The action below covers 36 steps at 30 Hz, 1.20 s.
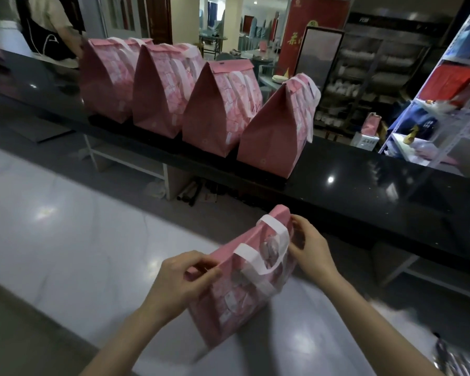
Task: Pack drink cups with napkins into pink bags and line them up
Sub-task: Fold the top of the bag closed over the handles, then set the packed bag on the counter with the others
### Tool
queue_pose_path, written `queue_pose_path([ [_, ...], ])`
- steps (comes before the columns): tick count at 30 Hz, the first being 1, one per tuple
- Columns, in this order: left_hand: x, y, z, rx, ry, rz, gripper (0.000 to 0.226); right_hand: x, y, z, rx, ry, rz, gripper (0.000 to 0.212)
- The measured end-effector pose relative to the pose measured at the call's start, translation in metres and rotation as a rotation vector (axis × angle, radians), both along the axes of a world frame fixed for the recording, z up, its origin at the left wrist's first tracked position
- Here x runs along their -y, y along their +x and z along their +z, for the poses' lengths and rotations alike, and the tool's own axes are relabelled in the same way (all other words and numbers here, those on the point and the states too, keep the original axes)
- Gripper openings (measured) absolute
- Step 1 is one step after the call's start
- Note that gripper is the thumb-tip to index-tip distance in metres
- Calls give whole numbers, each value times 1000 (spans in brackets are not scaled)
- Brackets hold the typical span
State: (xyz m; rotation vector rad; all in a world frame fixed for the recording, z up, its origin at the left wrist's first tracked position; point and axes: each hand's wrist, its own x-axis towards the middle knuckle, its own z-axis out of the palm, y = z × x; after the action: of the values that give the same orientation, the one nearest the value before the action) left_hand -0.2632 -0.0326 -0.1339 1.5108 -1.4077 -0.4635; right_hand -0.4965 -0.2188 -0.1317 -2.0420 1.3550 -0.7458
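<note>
Head view: a pink paper bag with white strap handles (236, 299) stands tilted on the pale glossy tabletop (65, 226), near and centre, its top folded shut into a ridge. The left hand (185, 278) grips the near-left end of that ridge, its fingers (201, 263) curled and pinching the paper fold against the thumb. The right hand (314, 249) holds the far-right end, its fingers (299, 226) bent round the corner of the fold, just beside a white handle loop (258, 256) that lies against the bag's printed side. What the bag contains is hidden.

Farther off, a dark glossy tabletop (364, 191) runs across the scene from far left to near right. Four more pink paper bags stand on it in a close row: the leftmost bag (106, 77), the second bag (160, 88), the third bag (217, 104) and the rightmost bag (274, 131). All four have their tops folded closed, with white handles showing on their right sides.

At the far right a white metal shelf rack (445, 104) holds red and blue items, and a small pink bag (371, 124) stands on a box beside it. At the far left, part of another person (49, 25) in a pale top stands behind the dark tabletop.
</note>
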Motion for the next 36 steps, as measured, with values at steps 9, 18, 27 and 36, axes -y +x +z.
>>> queue_pose_path([
  [9,10,50,-56,-359,400,-152,44,-109,-13,-65,97,365,-95,54],
  [18,3,61,-106,-310,391,-260,89,-171,45,-87,312,496,29,135],
  [27,-40,39,-105,-252,228,-113,86,-209,78,-66,484,272,-138,86],
  [36,-140,16,-66,-233,59,-93,79,-306,75,-54,491,190,-175,85],
])
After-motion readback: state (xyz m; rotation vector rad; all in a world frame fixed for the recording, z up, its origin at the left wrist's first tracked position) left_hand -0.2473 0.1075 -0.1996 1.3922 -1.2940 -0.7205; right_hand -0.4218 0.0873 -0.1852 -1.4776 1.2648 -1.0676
